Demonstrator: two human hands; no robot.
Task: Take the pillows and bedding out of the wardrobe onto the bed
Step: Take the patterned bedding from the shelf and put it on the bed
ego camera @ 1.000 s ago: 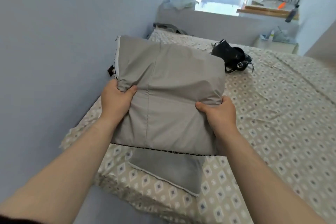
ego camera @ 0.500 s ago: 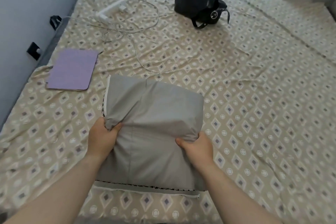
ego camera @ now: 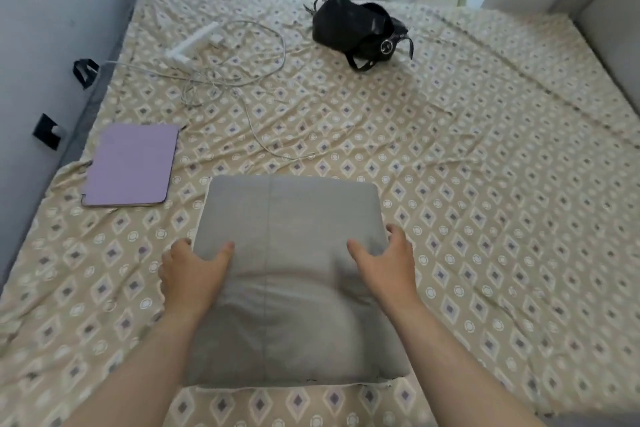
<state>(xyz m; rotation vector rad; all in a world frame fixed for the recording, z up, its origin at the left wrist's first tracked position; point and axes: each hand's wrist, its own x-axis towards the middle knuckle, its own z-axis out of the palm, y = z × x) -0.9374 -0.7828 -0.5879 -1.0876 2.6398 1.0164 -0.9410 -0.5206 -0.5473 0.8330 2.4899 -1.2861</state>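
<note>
Lower centre of the frame: I see the grey pillow (ego camera: 291, 274) lying flat on the bed (ego camera: 485, 184), its patterned beige sheet showing on every side. My left hand (ego camera: 194, 274) sits at the pillow's left edge, thumb spread across the top fabric and fingers loosely open along the side; it touches the pillow but does not clench it. My right hand (ego camera: 384, 263) mirrors it at the right edge, thumb laid on the top face and fingers splayed around the corner, likewise open rather than gripping. Both forearms run in from the bottom of the frame. Left of the pillow, apart from it, lies a purple tablet case (ego camera: 130, 166). In the upper left a white charger with cable (ego camera: 221, 59) trails over the sheet; at upper centre rests a black handbag (ego camera: 356, 28).
</note>
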